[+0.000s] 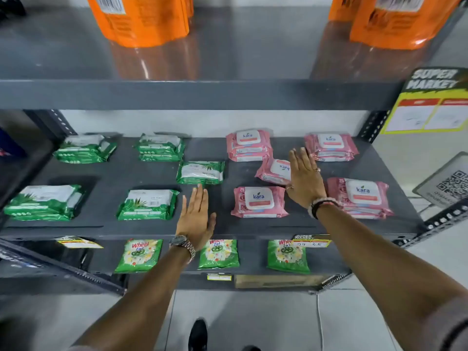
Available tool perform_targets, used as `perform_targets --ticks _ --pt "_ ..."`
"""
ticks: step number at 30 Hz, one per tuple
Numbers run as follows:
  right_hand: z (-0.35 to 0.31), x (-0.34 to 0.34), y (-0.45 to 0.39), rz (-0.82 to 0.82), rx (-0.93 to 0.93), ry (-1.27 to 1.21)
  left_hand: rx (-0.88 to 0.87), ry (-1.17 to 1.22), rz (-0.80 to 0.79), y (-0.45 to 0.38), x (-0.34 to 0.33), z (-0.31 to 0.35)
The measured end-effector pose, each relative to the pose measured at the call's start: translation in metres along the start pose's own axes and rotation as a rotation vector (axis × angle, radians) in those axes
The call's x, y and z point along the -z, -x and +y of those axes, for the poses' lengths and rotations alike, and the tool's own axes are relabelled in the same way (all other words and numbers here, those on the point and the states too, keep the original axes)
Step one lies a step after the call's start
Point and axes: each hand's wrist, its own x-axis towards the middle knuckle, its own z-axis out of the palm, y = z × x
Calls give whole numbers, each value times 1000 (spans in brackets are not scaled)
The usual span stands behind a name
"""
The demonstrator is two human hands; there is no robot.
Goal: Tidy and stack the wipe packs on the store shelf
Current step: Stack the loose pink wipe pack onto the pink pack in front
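Green wipe packs lie on the left half of the grey middle shelf in several piles, and a single green pack sits loose near the centre. Pink wipe packs fill the right half, with stacks at the back and the front right. A single pink pack lies at the front and a tilted pink pack sits behind it. My left hand hovers flat and open just below the loose green pack. My right hand is open, fingers extended, beside the tilted pink pack and partly covering it.
Orange pouches stand on the shelf above. Green detergent sachets line the shelf below, behind a price tag. A supermarket sign and a QR code card hang at the right upright.
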Motion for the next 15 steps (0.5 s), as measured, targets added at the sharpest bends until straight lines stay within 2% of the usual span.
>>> perform_targets --ticks 4,8,15 --pt "3 -15 -30 -216 -133 -39 39 3 -70 2 -21 -17" --pt "-2 -15 -47 -354 -211 -196 22 1 -41 1 -31 -24" --pt "-4 1 -47 -257 -272 -425 20 -13 -37 2 -33 -26"
